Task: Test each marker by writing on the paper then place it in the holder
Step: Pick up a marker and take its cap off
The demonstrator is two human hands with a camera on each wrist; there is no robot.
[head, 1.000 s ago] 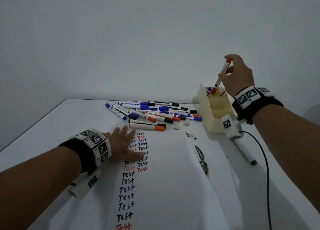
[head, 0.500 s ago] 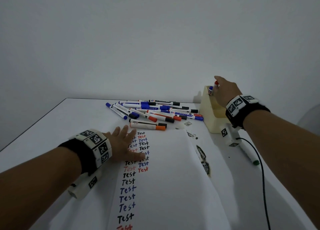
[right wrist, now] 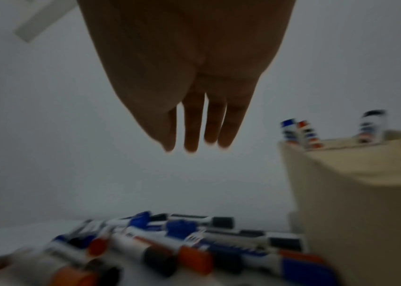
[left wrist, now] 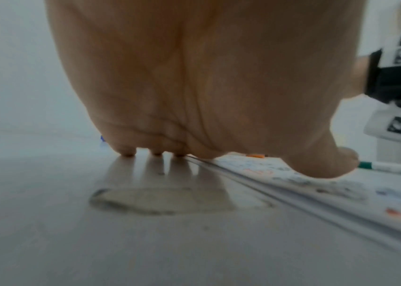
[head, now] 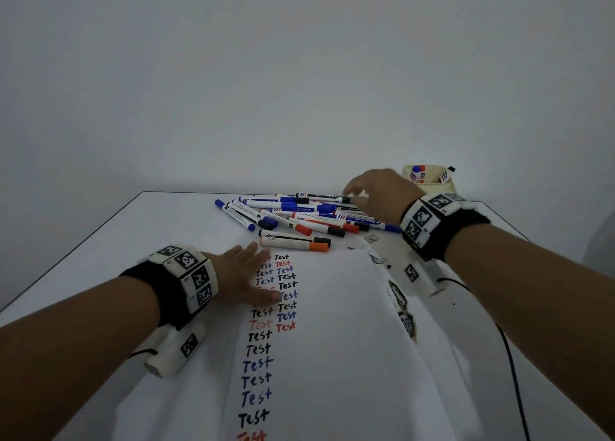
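Several markers (head: 299, 214) with blue, black and orange caps lie in a pile at the back of the white table; the right wrist view shows the same pile of markers (right wrist: 170, 245) below the hand. My right hand (head: 372, 196) hovers over the pile's right end, fingers straight and empty, also plain in the right wrist view (right wrist: 194, 125). The cream holder (head: 429, 177) stands behind it with three markers upright inside. My left hand (head: 246, 274) lies flat on the left edge of the paper (head: 332, 340), which bears columns of "Test".
A green-capped marker (left wrist: 390, 168) lies apart on the table to the right of the paper. A black cable (head: 512, 374) runs from my right wrist along the table's right side. The table's left edge (head: 76, 244) slants away at the left.
My right hand put the orange-capped marker down into the holder, let go, then swung left and down to the marker pile. The left hand stayed flat on the paper.
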